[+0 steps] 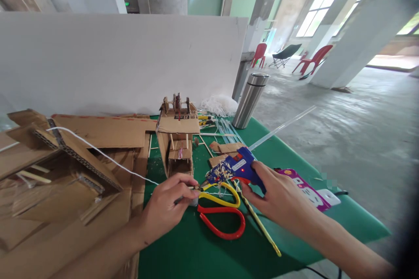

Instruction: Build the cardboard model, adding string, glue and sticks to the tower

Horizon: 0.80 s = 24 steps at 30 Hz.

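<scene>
My right hand point(278, 196) grips a blue hot glue gun point(236, 168) with a clear glue stick point(281, 128) poking out of its back. Its nozzle points left at a small piece pinched in my left hand point(168, 207), what looks like a thin stick with white string point(98, 152) running off to the left. Both hands hover over a green table point(209, 253). Directly under them lie scissors point(222, 216) with red and yellow handles. Behind stands a small cardboard model point(178, 139) with wooden sticks.
Cardboard sheets and scraps point(65, 183) cover the left side. A steel flask point(250, 100) and a wad of white string point(219, 104) stand at the back beside a white board point(124, 61). A purple package point(303, 187) lies at the right edge. Red chairs point(314, 59) stand far off.
</scene>
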Each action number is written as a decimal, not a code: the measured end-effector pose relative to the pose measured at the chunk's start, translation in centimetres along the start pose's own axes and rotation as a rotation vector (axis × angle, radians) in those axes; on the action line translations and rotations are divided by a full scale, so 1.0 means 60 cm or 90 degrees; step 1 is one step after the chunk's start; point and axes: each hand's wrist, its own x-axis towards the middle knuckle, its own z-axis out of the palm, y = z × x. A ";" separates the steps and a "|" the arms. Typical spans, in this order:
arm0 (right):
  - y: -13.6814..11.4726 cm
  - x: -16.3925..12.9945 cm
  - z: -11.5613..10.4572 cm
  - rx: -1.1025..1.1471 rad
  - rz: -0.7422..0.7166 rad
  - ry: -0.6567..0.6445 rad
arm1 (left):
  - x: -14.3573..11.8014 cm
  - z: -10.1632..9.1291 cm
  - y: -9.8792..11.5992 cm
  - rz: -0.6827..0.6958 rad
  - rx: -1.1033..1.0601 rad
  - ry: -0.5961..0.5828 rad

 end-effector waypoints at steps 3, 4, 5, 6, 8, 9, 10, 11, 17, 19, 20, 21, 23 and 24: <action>-0.001 0.000 -0.001 -0.004 -0.010 0.016 | 0.000 0.001 -0.002 -0.002 -0.005 -0.001; -0.001 0.000 -0.001 -0.009 -0.016 0.024 | 0.000 0.002 -0.002 0.000 -0.006 0.000; -0.001 0.000 -0.002 -0.017 -0.022 0.031 | 0.001 0.002 -0.002 0.002 -0.006 0.001; 0.000 0.000 -0.001 -0.026 -0.027 0.037 | 0.001 0.001 -0.002 0.003 -0.006 -0.001; 0.000 -0.001 -0.002 -0.041 -0.036 0.049 | 0.002 0.000 0.000 0.008 -0.006 0.003; 0.001 -0.002 -0.002 -0.044 -0.035 0.053 | 0.002 0.000 0.000 0.008 -0.005 0.003; 0.001 -0.002 -0.003 -0.045 -0.027 0.057 | 0.001 -0.001 0.000 0.008 -0.005 0.002; 0.002 -0.003 -0.004 -0.040 -0.013 0.061 | 0.001 -0.001 0.000 0.007 -0.006 0.000; 0.028 0.010 -0.018 0.061 0.185 0.027 | -0.005 -0.001 -0.001 0.000 -0.020 -0.011; 0.057 0.022 -0.021 0.110 0.235 0.009 | -0.005 -0.001 0.000 -0.003 -0.019 -0.008; 0.076 0.029 -0.021 0.134 0.248 0.002 | -0.004 -0.001 0.001 -0.003 -0.020 -0.008; 0.100 0.036 -0.020 0.149 0.261 0.000 | -0.004 -0.001 0.001 -0.002 -0.020 -0.010; 0.152 0.051 -0.014 0.152 0.291 -0.007 | -0.003 -0.002 0.003 -0.001 -0.021 -0.015; 0.178 0.059 -0.009 0.137 0.308 -0.001 | -0.003 -0.002 0.003 -0.001 -0.021 -0.017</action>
